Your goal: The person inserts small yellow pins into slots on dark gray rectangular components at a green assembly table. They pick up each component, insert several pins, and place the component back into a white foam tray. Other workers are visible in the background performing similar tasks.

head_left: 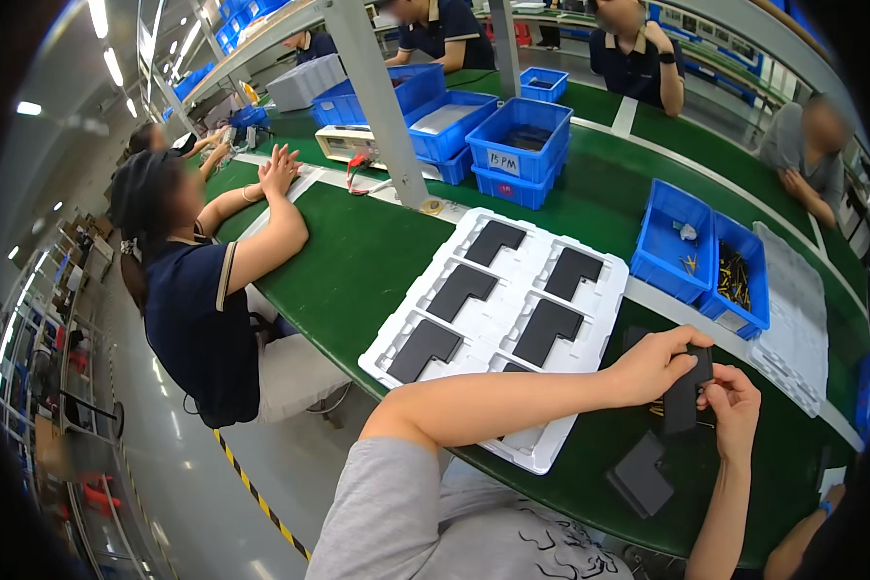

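A dark, L-shaped flat block (681, 406) is held up over the green table, between my two hands. My left hand (653, 367) is closed around its upper end, thumb and fingers gripping the edge. At its right side, my right hand (735, 404) pinches with bent fingers; whether a small piece is in that pinch I cannot make out. Thin yellow bits, perhaps wire ends, show beside the block. Below my hands another black L-shaped block (640, 474) lies on the table. To the left, a white moulded tray (498, 333) carries several similar blocks, partly covered by my left forearm.
Ahead stand two blue bins: one (659, 253) with a few yellow pieces, another (735, 309) with many black-and-yellow ones. A pale plastic tray (793, 324) lies right. A metal post (377, 106) and stacked blue bins (517, 159) stand farther back. Several people sit around the table.
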Tool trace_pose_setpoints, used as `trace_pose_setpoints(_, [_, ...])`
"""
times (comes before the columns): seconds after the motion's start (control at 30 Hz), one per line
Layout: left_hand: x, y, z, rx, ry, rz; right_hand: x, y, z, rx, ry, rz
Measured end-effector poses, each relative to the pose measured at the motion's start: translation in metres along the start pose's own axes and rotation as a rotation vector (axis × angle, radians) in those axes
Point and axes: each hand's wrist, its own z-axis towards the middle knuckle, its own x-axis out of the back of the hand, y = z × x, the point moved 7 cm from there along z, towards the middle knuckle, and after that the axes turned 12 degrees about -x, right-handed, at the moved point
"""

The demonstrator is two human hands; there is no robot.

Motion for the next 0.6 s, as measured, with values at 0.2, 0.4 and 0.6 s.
trace_pose_setpoints(0.2, [-0.005,-0.008,-0.003,0.174,-0.082,-0.179,0.01,0.005,-0.001,0.095,0.05,-0.134])
trace_pose_setpoints(0.4, [-0.004,-0.009,-0.008,0.232,-0.098,-0.276,0.0,-0.005,-0.007,0.17,0.058,-0.212])
trace_pose_setpoints(0.6, [0.036,-0.016,0.009,0.196,0.007,0.078,0.034,0.001,0.002,0.02,-0.007,-0.681])
